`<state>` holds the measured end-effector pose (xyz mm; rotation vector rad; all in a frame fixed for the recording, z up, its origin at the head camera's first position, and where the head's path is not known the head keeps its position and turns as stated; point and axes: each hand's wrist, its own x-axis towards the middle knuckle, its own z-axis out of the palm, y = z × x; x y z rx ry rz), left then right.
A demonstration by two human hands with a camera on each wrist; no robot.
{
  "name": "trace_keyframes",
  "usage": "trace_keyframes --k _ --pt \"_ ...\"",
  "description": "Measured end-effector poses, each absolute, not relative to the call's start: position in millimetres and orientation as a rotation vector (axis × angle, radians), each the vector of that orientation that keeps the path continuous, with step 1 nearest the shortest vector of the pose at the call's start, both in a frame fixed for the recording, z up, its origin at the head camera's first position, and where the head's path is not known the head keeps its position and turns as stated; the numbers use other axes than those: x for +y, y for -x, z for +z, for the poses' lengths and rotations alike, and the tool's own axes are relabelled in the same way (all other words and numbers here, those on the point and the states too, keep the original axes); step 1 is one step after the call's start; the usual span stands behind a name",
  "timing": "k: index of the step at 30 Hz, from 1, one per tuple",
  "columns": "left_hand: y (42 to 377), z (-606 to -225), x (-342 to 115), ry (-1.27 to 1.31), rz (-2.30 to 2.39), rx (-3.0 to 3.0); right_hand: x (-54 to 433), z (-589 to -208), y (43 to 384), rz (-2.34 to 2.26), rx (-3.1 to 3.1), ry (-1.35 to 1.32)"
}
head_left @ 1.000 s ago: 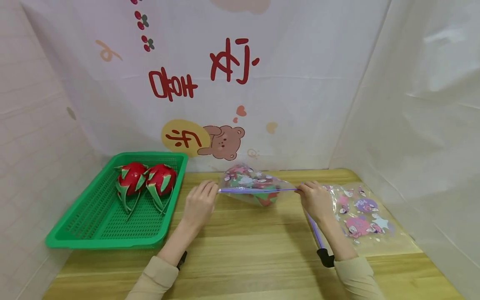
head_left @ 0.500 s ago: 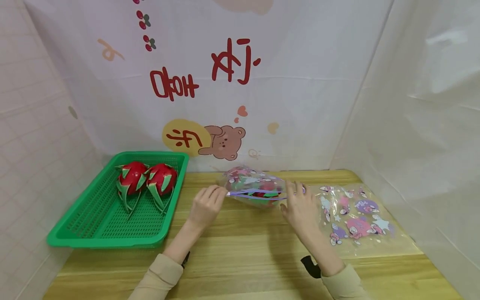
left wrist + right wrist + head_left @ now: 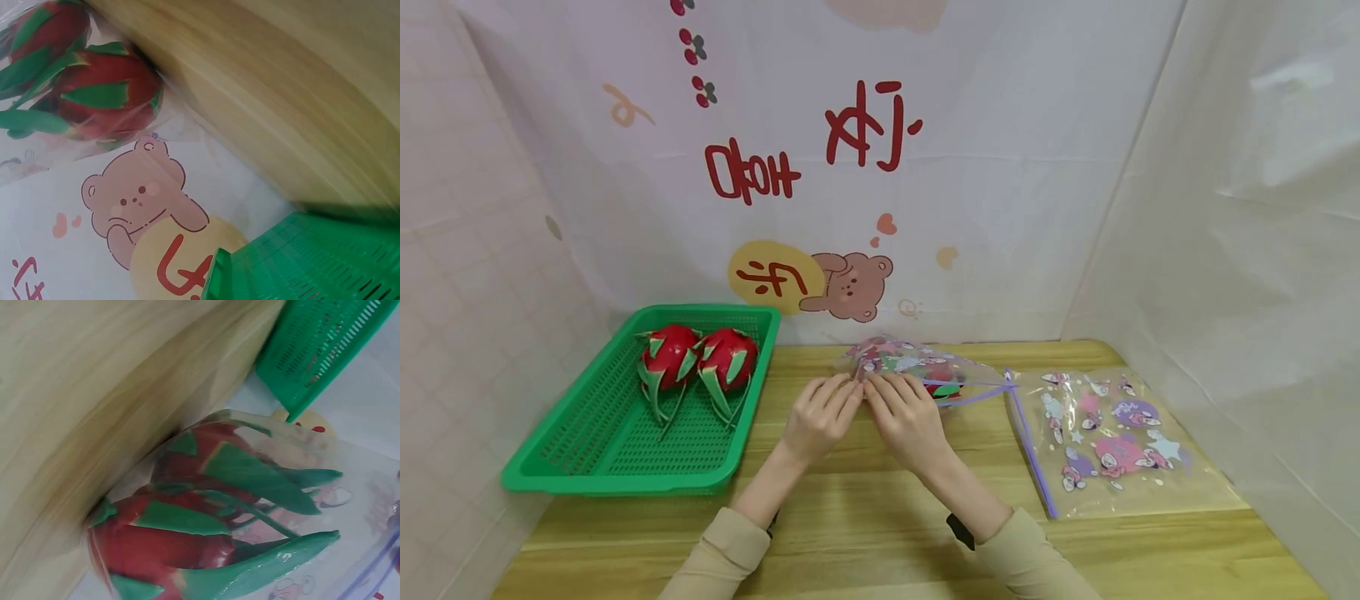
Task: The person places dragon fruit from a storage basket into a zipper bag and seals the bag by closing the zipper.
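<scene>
A clear zip bag (image 3: 908, 360) printed with pink and purple cartoons lies at the back middle of the table. Inside are red dragon fruits with green scales; the right wrist view shows two of them, a nearer dragon fruit (image 3: 150, 544) and a farther dragon fruit (image 3: 219, 456). At the left end of the bag's purple zip edge, my left hand (image 3: 822, 419) pinches the plastic. My right hand (image 3: 910, 422) pinches the edge right beside it, fingertips nearly touching the left ones. Rightward, the zip edge (image 3: 981, 398) hangs slack with its two strips apart. Both thumbs are mostly hidden.
On the left stands a green basket (image 3: 625, 482) holding two dragon fruits (image 3: 698, 360). A second, flat zip bag (image 3: 1120, 450) lies on the wooden table (image 3: 880, 533) at right. White printed sheeting (image 3: 985, 208) rises behind and at the sides.
My right hand has let go of the bag's right end and moved left to meet the left hand. The zip edge, first stretched between both hands, now sags at right.
</scene>
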<state>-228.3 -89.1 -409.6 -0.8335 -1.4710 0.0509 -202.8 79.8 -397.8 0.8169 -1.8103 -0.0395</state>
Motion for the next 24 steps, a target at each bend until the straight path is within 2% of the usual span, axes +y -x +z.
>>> trace_keyframes --k 24 --pt "221.9 -410.4 -92.3 0.857 0.047 -1.487 83.5 -398.4 210.4 -0.131 -1.584 -0.957"
